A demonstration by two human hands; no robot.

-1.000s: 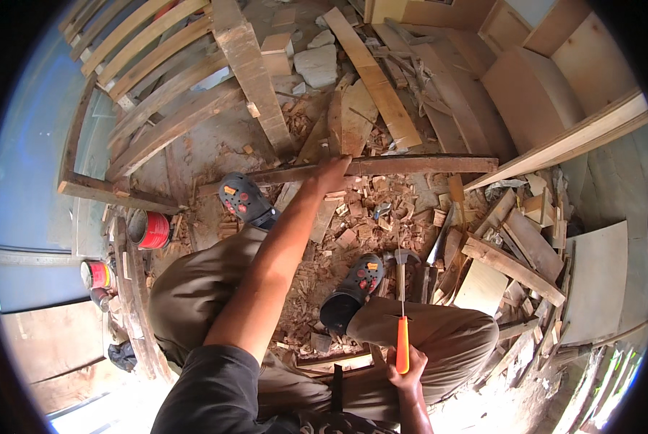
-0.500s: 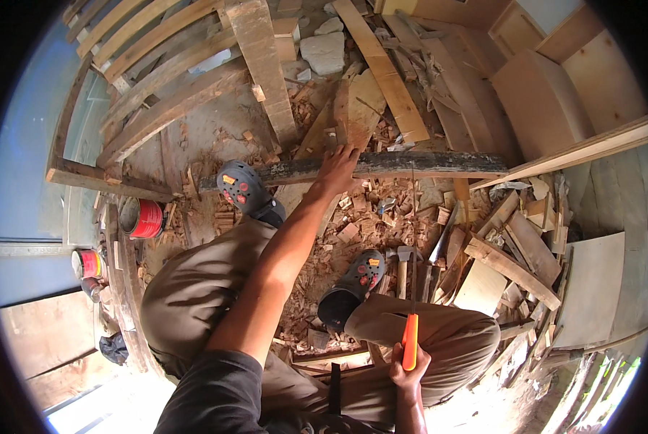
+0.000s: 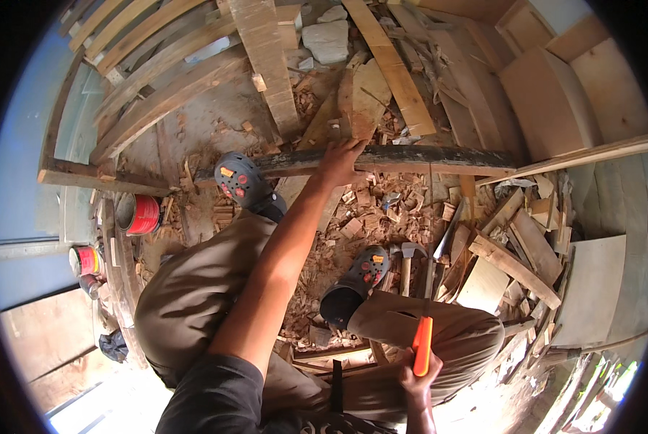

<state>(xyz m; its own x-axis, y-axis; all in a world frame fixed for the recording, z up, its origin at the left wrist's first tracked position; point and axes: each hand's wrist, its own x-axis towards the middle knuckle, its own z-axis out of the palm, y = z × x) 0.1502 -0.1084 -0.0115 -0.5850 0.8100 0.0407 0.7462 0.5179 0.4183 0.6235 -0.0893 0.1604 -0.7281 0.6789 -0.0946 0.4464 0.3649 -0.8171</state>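
A long wooden beam (image 3: 403,155) with a dark, weathered top face lies crosswise in front of me. My left hand (image 3: 342,160) presses on it near its middle, fingers curled over it. My left foot, in a grey clog (image 3: 241,184), rests on the beam's left part. Low on the right, my right hand (image 3: 419,372) is closed around the orange handle of a handsaw (image 3: 424,340). Its thin blade, seen nearly edge-on, runs forward to the beam, right of my left hand. Whether the teeth sit in a cut is too small to tell.
Wood chips and offcuts (image 3: 353,224) cover the floor. A hammer (image 3: 408,253) lies by my right clog (image 3: 367,267). Scrap boards (image 3: 515,264) are heaped on the right. A slatted wooden frame (image 3: 172,98) stands far left, near a red can (image 3: 144,215). Panels (image 3: 544,94) lean far right.
The saw and my right hand have shifted slightly right in the picture. My left hand stays on the beam, and the whole view has moved a little.
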